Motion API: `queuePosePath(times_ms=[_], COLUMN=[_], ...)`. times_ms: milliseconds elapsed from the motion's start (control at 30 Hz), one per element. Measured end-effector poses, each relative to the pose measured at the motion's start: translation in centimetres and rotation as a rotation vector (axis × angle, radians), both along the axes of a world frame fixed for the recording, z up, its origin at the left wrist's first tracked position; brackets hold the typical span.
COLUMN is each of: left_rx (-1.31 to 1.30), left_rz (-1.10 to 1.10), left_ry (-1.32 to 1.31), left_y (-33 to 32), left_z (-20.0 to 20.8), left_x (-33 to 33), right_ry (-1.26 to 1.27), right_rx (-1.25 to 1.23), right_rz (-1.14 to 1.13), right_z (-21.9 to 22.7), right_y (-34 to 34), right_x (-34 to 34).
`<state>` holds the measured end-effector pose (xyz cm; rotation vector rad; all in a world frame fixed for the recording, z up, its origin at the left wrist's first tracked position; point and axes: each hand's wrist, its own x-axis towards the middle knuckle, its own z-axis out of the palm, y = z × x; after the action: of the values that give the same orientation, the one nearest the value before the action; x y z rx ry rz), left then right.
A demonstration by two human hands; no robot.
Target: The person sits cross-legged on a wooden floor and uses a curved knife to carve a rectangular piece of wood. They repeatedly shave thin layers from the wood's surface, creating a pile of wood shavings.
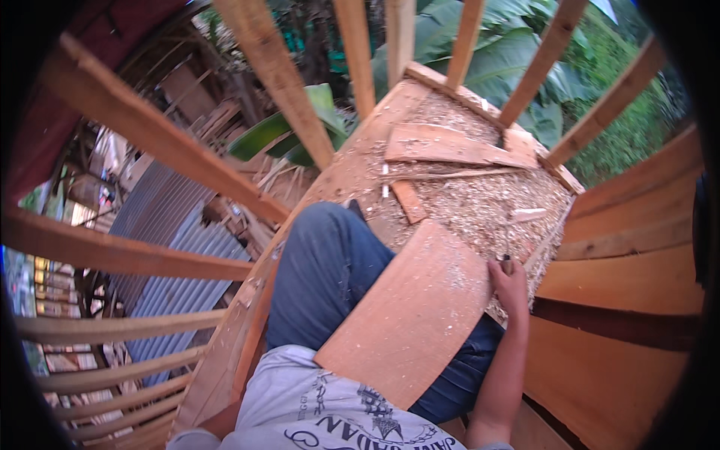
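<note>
Lying upper right, shavings (484,201) are bordering a board (412,311); the right hand (511,288) is clenching a handle (508,263); the left hand is lying hidden, grip unclear.

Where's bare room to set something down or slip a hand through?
The board on the lap is mostly bare between the grey shirt and its dusted far end. The gaps between the wooden bars at left look passable. Shavings and offcuts crowd the space beyond, near the right hand.
</note>
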<state>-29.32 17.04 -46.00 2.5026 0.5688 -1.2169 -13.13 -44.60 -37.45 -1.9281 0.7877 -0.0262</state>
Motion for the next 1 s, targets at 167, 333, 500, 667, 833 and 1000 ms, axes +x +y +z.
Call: queuePosePath(times_ms=[167, 333, 500, 667, 833, 1000], left_rx=[0.012, 0.047, 0.053, 0.082, 0.092, 0.072], left_rz=[0.035, 0.093, 0.13, 0.167, 0.216, 0.234], left_ry=[0.043, 0.109, 0.171, 0.236, 0.271, 0.187], left_y=[0.1, -0.1, -0.4, 0.1, 0.0, -0.4], left_z=[-1.2, -1.9, -4.1, -6.1, -7.2, -1.3], left_x=[-2.6, -5.4, -6.6, -8.8, -11.2, -9.4], right_ry=[-0.04, -0.103, -0.087, -0.099, -0.087, -0.048], right_rx=[-0.058, -0.031, -0.11, -0.029, -0.064, 0.039], right_rz=[0.015, 0.098, 0.003, -0.081, -0.038, -0.038], right_z=[-0.4, -1.1, -0.6, -0.1, -0.4, 0.1], right_y=[-0.6, -1.2, -0.9, 0.5, 0.1, -0.9], right_x=[-0.5, -0.1, 0.0, 0.1, -0.5, -0.9])
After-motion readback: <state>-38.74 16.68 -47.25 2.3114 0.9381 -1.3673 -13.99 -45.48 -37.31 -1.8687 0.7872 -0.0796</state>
